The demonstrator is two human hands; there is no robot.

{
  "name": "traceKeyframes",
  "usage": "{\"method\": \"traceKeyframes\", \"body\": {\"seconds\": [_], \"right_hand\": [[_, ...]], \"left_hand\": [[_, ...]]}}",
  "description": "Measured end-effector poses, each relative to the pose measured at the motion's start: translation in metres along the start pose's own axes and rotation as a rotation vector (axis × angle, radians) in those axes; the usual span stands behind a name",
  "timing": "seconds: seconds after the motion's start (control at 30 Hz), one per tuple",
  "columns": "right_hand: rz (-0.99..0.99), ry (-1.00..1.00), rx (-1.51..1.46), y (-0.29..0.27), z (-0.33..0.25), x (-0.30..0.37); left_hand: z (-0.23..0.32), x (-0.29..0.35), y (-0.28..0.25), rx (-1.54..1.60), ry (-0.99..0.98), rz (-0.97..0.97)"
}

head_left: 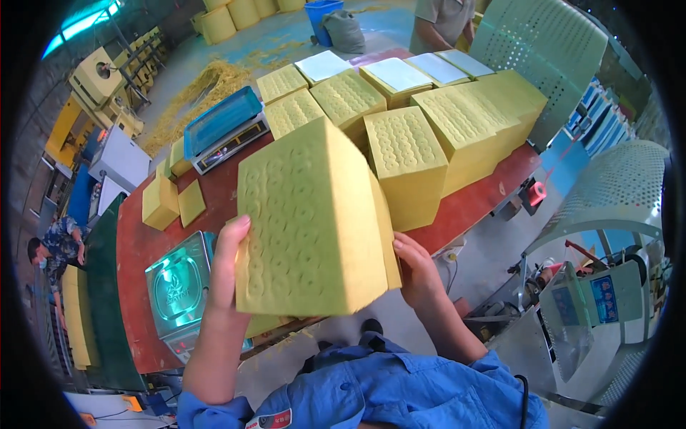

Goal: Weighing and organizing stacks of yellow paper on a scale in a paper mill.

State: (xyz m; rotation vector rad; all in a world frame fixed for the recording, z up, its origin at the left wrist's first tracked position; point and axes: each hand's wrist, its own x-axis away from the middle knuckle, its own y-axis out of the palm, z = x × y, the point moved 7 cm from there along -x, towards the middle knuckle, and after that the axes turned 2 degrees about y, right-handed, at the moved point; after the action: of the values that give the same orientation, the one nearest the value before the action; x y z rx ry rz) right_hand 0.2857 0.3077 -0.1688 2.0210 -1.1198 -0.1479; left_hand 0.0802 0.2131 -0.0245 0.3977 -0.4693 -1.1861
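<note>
Between my two hands, in front of my body, is a thick stack of yellow paper [304, 222] embossed with rows of coin-like rings. My left hand [229, 261] grips its left edge, the thumb lying on the embossed face and the other fingers hidden. On the far side my right hand [416, 270] presses against the right edge, where some sheets stand out from the rest. The stack is tilted, held above the front of a red table [471, 204]. Behind it stand several similar yellow stacks [406, 146], some topped with white sheets [396, 73].
A blue-topped scale [223, 127] sits left of the stacks. A second scale with a shiny metal plate [179, 282] lies near my left forearm. Small yellow blocks [160, 201] stand between them. Perforated metal chairs [607, 193] are at right. One person [443, 21] stands behind the table, another [61, 247] far left.
</note>
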Motion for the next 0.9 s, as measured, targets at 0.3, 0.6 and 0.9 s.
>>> {"method": "traceKeyframes", "body": {"seconds": [0.3,0.6,0.9], "right_hand": [[-0.015,0.059,0.034,0.017,0.004,-0.016],[0.145,0.179,-0.331,-0.047,0.074,-0.078],[0.268,0.131,-0.372,-0.083,0.089,-0.094]], "left_hand": [[0.007,0.006,-0.011,0.005,0.075,0.167],[-0.048,-0.098,-0.030,-0.297,-0.150,0.098],[-0.075,-0.104,-0.022,-0.519,-0.223,0.149]]}}
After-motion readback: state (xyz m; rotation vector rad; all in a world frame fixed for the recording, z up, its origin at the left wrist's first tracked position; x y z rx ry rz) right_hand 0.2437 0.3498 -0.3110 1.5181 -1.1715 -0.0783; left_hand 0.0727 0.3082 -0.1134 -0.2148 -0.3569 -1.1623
